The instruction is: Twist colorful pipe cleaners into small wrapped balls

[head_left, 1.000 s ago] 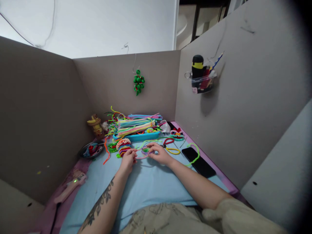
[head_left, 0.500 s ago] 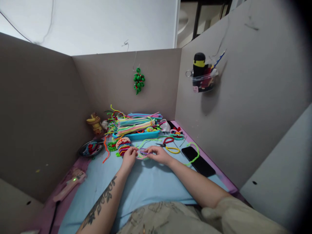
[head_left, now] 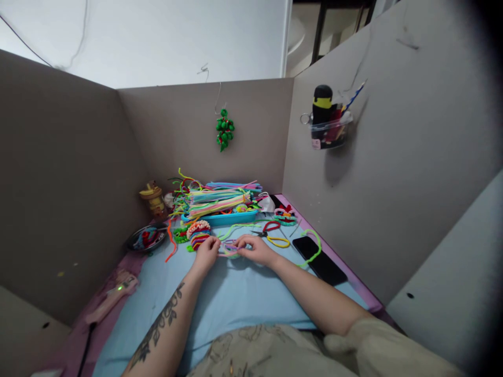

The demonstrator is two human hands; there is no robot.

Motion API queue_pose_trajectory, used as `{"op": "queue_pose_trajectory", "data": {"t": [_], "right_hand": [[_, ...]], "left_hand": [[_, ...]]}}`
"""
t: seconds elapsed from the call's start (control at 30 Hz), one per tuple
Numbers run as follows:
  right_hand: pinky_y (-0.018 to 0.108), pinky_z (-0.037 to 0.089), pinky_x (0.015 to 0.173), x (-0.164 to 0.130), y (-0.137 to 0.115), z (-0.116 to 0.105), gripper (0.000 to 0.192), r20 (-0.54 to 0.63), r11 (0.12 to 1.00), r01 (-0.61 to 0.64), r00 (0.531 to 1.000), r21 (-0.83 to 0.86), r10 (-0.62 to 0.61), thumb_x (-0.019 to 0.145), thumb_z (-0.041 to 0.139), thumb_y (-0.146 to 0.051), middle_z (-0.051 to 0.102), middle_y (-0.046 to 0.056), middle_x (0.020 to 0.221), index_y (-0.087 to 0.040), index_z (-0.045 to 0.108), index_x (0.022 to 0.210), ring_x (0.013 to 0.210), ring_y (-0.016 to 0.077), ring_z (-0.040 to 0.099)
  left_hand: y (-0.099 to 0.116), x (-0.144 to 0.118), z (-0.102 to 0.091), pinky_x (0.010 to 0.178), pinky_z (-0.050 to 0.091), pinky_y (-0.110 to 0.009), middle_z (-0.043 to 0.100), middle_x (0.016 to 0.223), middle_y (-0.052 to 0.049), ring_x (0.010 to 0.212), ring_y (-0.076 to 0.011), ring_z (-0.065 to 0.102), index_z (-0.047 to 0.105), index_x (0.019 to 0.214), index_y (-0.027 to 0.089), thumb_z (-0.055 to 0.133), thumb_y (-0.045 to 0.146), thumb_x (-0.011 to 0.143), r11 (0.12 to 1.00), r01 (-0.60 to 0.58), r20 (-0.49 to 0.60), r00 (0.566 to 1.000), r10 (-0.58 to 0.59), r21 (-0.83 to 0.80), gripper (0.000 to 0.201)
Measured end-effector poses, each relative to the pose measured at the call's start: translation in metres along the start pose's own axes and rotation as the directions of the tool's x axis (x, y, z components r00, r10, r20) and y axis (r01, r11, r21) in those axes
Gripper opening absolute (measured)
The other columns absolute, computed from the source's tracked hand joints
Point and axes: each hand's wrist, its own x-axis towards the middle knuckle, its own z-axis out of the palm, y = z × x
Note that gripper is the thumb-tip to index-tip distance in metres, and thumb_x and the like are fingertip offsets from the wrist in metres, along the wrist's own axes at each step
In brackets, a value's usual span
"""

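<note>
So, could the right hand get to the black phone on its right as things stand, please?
Probably yes: the right hand is busy with pipe cleaners, but only a loose green one lies across the phone.

We see an evenly lit scene, fairly dim inside the cardboard walls — the white wall (head_left: 157, 36) beyond them is the brightest area. Light seems to come from above: the clear cup (head_left: 329, 131) on the right wall throws a soft shadow down and to the right. Straight edges bow toward the frame borders, and the right corners fall into dark vignetting. Small far things look soft — no glare anywhere.
</note>
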Motion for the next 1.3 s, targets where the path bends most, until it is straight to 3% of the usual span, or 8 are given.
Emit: {"op": "queue_pose_trajectory", "data": {"t": [0.37, 0.7, 1.1, 1.3], "right_hand": [[0.033, 0.047, 0.083, -0.001, -0.005, 0.002, 0.016, 0.070, 0.984, -0.093, 0.994, 0.155, 0.083, 0.073, 0.065, -0.032, 0.069, 0.006, 0.085, -0.016, 0.063, 0.069, 0.083, 0.0186, 0.064], [0.028, 0.046, 0.072, -0.001, 0.001, 0.002, 0.018, 0.056, 0.988, -0.137, 0.990, 0.072, 0.133, 0.074, 0.064, -0.033, 0.066, 0.003, 0.075, -0.015, 0.065, 0.077, 0.072, 0.0154, 0.060], [0.026, 0.045, 0.073, -0.001, 0.003, 0.003, 0.016, 0.062, 0.996, -0.090, 0.994, 0.025, 0.088, 0.075, 0.063, -0.032, 0.065, 0.003, 0.078, -0.016, 0.066, 0.077, 0.074, 0.0146, 0.059], [0.027, 0.045, 0.075, -0.001, 0.000, 0.004, 0.012, 0.068, 0.998, -0.054, 0.996, 0.033, 0.052, 0.074, 0.064, -0.027, 0.065, 0.004, 0.080, -0.016, 0.066, 0.077, 0.077, 0.0149, 0.059]], "left_hand": [[0.001, -0.001, 0.001, 0.052, 0.031, -0.022, 0.043, 0.059, 0.004, 0.056, -0.0112, 0.039, 0.051, 0.068, 0.017, 0.049, 0.038, 0.073, 1.000, -0.019, 0.113, 0.993, 0.021, -0.020, 0.021], [0.010, -0.002, -0.008, 0.054, 0.031, -0.022, 0.043, 0.059, 0.003, 0.058, -0.0123, 0.039, 0.051, 0.066, 0.017, 0.047, 0.031, 0.075, 0.986, -0.155, 0.135, 0.980, 0.145, 0.069, 0.016], [0.005, -0.002, -0.006, 0.052, 0.027, -0.021, 0.041, 0.058, 0.005, 0.055, -0.0101, 0.036, 0.050, 0.068, 0.017, 0.050, 0.035, 0.073, 0.998, 0.039, 0.168, 0.985, -0.031, -0.044, 0.019], [0.003, -0.002, -0.007, 0.052, 0.028, -0.021, 0.045, 0.058, 0.005, 0.054, -0.0097, 0.039, 0.054, 0.068, 0.016, 0.055, 0.036, 0.072, 0.995, 0.032, 0.225, 0.974, -0.010, -0.096, 0.020]]}}
